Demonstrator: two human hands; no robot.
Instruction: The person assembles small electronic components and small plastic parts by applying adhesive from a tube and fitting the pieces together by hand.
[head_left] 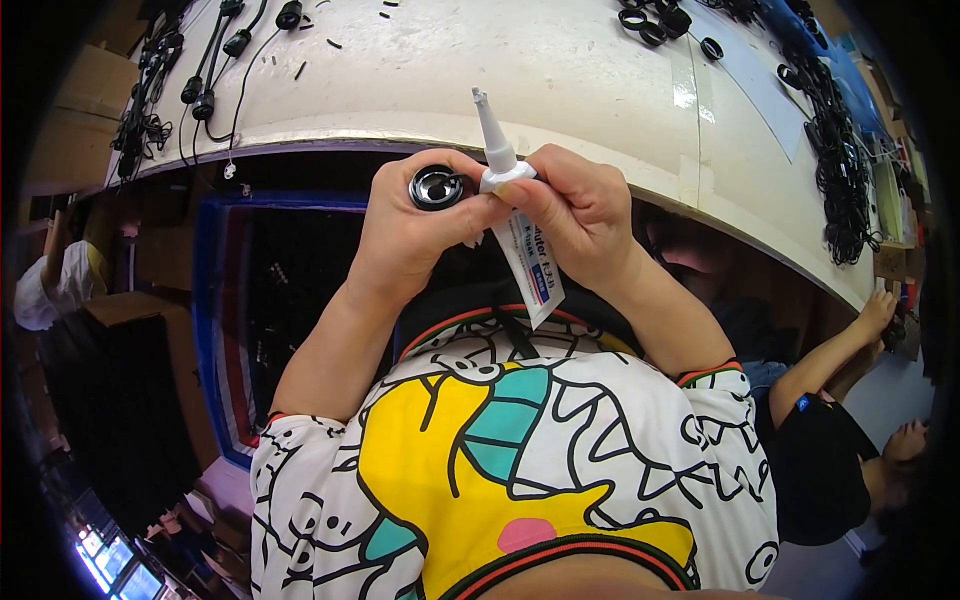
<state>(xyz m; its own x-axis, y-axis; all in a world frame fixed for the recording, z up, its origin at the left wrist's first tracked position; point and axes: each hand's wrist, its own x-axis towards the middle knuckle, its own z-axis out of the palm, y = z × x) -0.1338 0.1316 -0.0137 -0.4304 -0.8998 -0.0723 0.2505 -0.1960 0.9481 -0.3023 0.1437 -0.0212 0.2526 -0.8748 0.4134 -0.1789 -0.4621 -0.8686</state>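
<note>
Held before my chest at the table's near edge is a white glue tube [527, 262], its long tapered nozzle [491, 132] pointing up and away. My right hand [585, 213] is closed round the tube's upper part, thumb pressed near the collar. My left hand [408, 232] is closed on a black round socket [436, 187] whose open end faces up and shows shiny metal inside. The left thumb and forefinger also reach the white collar of the tube. The rest of the socket is hidden in my left hand.
On the white table [560, 60], cables with black sockets [203, 105] lie at the left and black rings [652, 34] at the far right. A bundle of black cable [840, 185] lines the right edge. Below left stands a blue-edged bin [207, 300]. Another person [825, 455] sits at the right.
</note>
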